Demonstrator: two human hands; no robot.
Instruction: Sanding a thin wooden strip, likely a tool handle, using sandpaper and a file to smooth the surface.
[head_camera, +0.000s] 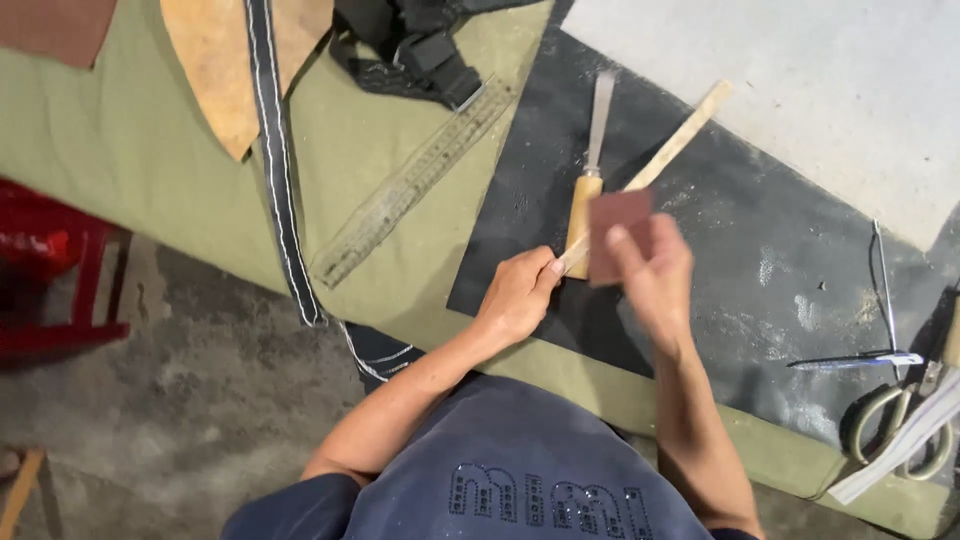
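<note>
My left hand (518, 293) pinches the near end of a pale wooden stick (668, 152) between thumb and fingers, holding it slanted over the black mat (720, 260). My right hand (655, 270) grips a small reddish-brown square of sandpaper (620, 235) — thumb on its face, fingers behind — held against the stick just past my left fingertips. To sand well, I judge I should keep the stick steady and low, wrap the paper close around the edge and stroke along the length — even pressure, not digging at one spot. A wooden-handled chisel (590, 175) lies on the mat right beside the stick; a steel ruler (415, 185) rests on the green cloth, scissors (900, 425) well off to the right.
</note>
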